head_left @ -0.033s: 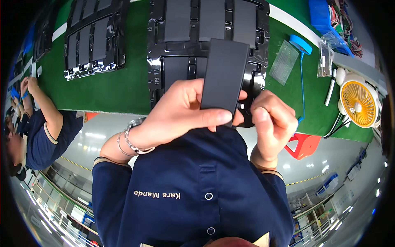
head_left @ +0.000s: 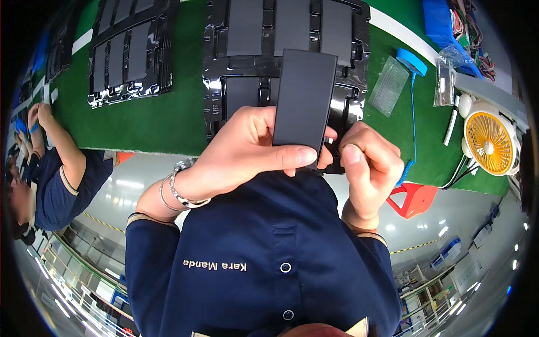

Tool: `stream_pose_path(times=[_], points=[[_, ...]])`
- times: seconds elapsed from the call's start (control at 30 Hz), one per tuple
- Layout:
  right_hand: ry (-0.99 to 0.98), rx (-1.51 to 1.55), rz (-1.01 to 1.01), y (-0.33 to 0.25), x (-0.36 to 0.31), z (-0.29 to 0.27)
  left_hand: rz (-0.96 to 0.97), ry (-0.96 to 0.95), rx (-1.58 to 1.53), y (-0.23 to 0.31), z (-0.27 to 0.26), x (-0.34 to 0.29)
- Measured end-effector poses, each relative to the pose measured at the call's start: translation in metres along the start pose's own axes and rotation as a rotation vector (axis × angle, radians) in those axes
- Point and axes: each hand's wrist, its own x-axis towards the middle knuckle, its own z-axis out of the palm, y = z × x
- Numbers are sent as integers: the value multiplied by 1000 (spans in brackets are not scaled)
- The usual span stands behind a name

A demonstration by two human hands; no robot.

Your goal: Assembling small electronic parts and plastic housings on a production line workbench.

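Observation:
My left hand [head_left: 247, 140] grips a flat dark-grey rectangular block [head_left: 306, 95], its thumb lying across the near end and the fingers behind. The block stands tilted over the near part of a glossy black tray [head_left: 213, 84], which has similar grey blocks in its pockets. Just right of the block's near end, my right hand [head_left: 371, 163] is closed, thumb pressed to curled fingers. Whatever it may pinch is hidden. A tiny white bit [head_left: 329, 140] shows beside the left fingertips, too small to name.
Another stack of black trays [head_left: 129, 62] stands at left on the green table [head_left: 185, 129]. To the right lie a clear bubble-wrap bag [head_left: 388, 86], a blue ring with coiled cord [head_left: 411, 62], and a yellow fan [head_left: 488, 143]. A red stool [head_left: 415, 199] is below; a co-worker [head_left: 67, 168] works at left.
The block's broad face has turned slightly toward me. My right hand has shifted slightly to the left and up, and a tiny white bit now shows between the hands.

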Motion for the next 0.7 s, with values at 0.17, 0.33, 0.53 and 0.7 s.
stream_pose_path(times=[0.17, 0.33, 0.53, 0.7], points=[[1, 7, 66, -3, 4, 16, 17, 24, 74, 5, -8, -4], [-14, 4, 139, -10, 8, 24, 63, 127, 162, 12, -9, -9], [26, -73, 155, -10, 15, 31, 228, 237, 321, -1, -9, -7], [64, -111, 106, -4, 18, 37, 348, 340, 548, -6, -13, -5]])
